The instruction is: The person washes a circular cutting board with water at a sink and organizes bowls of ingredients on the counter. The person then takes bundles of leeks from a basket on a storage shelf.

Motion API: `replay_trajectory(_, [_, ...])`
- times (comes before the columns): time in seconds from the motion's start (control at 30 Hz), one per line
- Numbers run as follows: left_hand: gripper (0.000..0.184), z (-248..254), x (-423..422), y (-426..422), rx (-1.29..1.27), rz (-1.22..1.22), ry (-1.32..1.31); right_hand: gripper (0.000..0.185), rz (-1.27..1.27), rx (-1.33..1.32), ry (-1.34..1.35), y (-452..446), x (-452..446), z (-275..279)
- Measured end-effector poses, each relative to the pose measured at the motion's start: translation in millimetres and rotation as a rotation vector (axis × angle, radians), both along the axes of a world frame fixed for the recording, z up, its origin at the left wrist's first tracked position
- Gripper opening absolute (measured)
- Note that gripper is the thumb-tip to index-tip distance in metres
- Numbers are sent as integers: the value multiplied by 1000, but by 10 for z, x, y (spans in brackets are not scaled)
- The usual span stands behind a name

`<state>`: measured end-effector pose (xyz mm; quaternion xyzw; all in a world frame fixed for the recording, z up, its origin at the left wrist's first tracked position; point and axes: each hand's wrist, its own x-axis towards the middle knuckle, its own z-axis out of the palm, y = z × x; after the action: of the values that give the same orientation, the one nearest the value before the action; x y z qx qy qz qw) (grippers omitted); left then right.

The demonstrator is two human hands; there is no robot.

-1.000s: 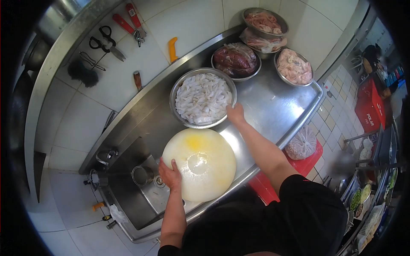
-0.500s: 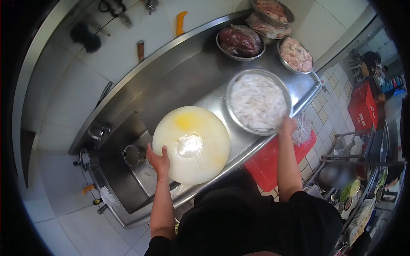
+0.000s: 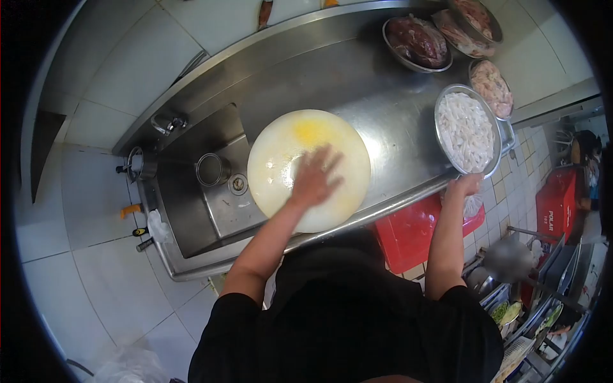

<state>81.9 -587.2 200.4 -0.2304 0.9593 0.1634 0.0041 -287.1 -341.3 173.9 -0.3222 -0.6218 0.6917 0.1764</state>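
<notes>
Head view: left hand spread over the round board; right of it, right hand pinches the steel bowl at its rim — best held level.

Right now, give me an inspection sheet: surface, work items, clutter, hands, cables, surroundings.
Surface: metal counter with built-in sink.
Work items: round white board, yellow-stained, beside the sink; bowl of white strips at right.
Clutter: meat bowls toward the far right; metal container inside the sink.
Hands: left hand spread over the board, contact unclear; right hand grips the bowl's near rim.
Cables: dark curved strand at lower left; cannot tell whether it is one.
Surroundings: tiled wall; red POLAR box at right.
</notes>
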Motion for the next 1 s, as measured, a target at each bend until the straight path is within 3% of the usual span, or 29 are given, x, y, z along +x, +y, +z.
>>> replay_trajectory(0.03, [65,-6,50,-221,-34,168,-30,47,-46,-54,91,47,43,-36])
replay_trajectory(0.07, [63,-109,218,-512,-219,311,34,44,7,-36,-2,50,248,64])
replay_trajectory(0.1, [64,-120,425,-801,-246,520,98,40,87,79,19,92,446,33])
replay_trajectory(0.13, [68,209,587,-1045,-159,749,-120,36,165,195,41,129,617,-25])
replay_trajectory(0.17, [75,138,898,-1300,-81,933,-160,33,195,192,83,50,793,-47])
replay_trajectory(0.2, [79,-212,1387,-1565,-24,993,-65,29,221,187,125,-4,941,-94])
replay_trajectory(0.23, [83,-490,1716,-1673,31,1047,33,28,403,335,167,59,1060,-281])
replay_trajectory(0.3, [82,-87,1829,-1332,405,1064,160,22,719,242,267,-95,1414,-264])
replay_trajectory(0.37, [75,-516,1950,-1010,762,937,387,14,1053,279,262,-221,1721,-193])
replay_trajectory(0.43, [63,-172,1576,-439,734,894,334,13,1358,265,178,-371,1967,-138])
replay_trajectory(0.5, [54,-403,1377,-193,802,995,878,17,1559,289,130,-525,2192,-123])
replay_trajectory(0.6, [48,-434,1244,-176,757,1101,890,21,1424,323,-13,-620,2368,31])
replay_trajectory(0.67, [50,-549,1178,-203,752,1060,908,23,1299,99,28,-519,2350,29])
replay_trajectory(0.7, [52,-612,1094,-200,724,1074,921,26,1254,154,141,-401,2379,43])
replay_trajectory(0.77, [53,-511,862,-233,829,1128,957,26,1148,425,116,-95,2536,342])
replay_trajectory(0.83, [56,-701,694,-401,630,1051,845,25,955,604,111,289,2853,588])
replay_trajectory(1.0, [63,-387,607,-468,701,986,464,36,530,713,-77,1503,3883,642])
